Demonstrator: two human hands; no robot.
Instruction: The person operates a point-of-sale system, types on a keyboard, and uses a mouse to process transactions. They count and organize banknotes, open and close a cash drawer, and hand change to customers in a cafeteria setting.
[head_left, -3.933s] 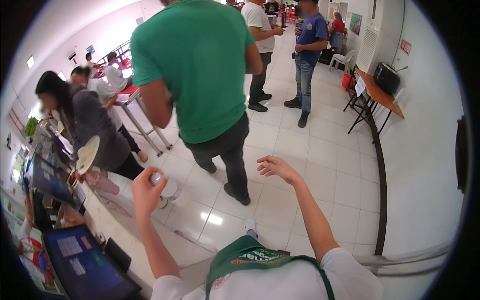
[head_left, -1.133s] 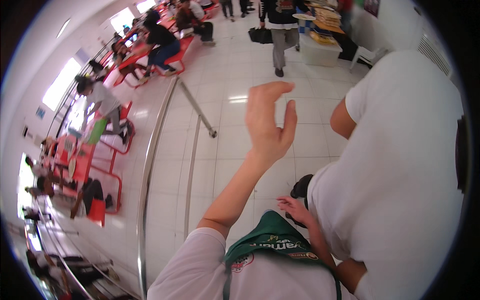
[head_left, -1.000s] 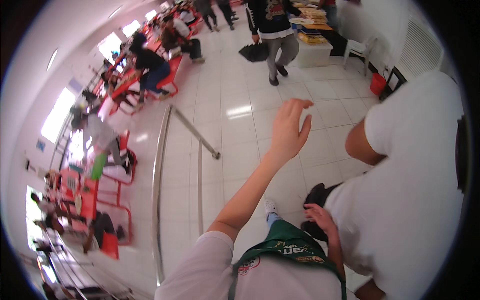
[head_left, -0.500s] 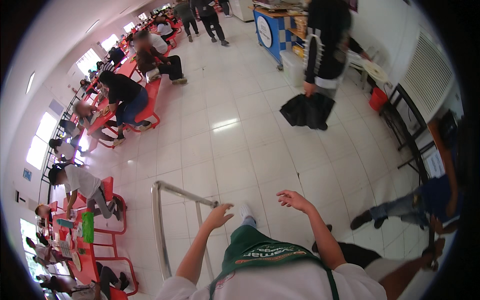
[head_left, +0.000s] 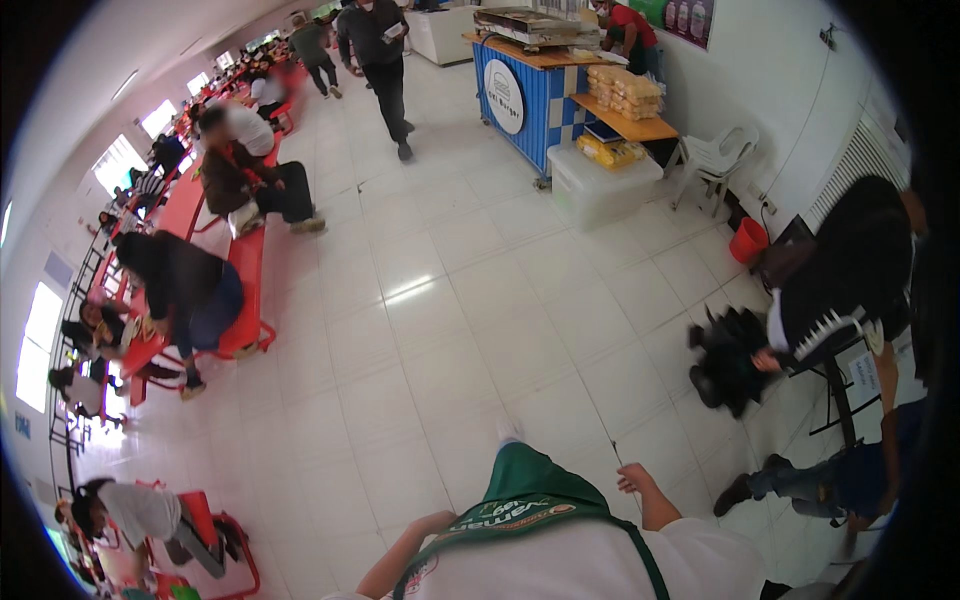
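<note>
My left hand [head_left: 436,521] is low beside the green apron [head_left: 530,477] that I wear over a white shirt; its fingers are mostly hidden, so I cannot tell how they are held. On the other side of the apron, my right hand [head_left: 633,478] hangs above the tiled floor, its fingers loosely bent and a little apart. Nothing shows in it. The tip of my pale shoe [head_left: 508,430] pokes out beyond the apron.
Red tables and benches [head_left: 255,290] with seated people line the left. A person walks ahead [head_left: 383,70]. A blue food stall [head_left: 520,105], a translucent bin [head_left: 600,190], a white chair [head_left: 715,155] and a red bucket [head_left: 748,240] stand right. Nearer right, someone holds a black bag [head_left: 735,360].
I have moved forward; the metal rail has left view and the stall shows more fully. Both my hands have dropped lower. The person with the black bag is now farther right.
</note>
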